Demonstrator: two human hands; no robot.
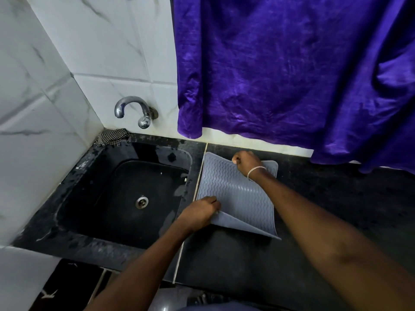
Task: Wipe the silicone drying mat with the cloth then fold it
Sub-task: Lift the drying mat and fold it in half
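Black counter (314, 198), left hand (201, 212) and right hand (246, 163) gripping mat (226, 189), cloth (112, 136) beside sink (125, 182)

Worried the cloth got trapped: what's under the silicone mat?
Black countertop shows around the silicone mat; beneath its layers is hidden. A checked cloth lies at the sink's back corner.
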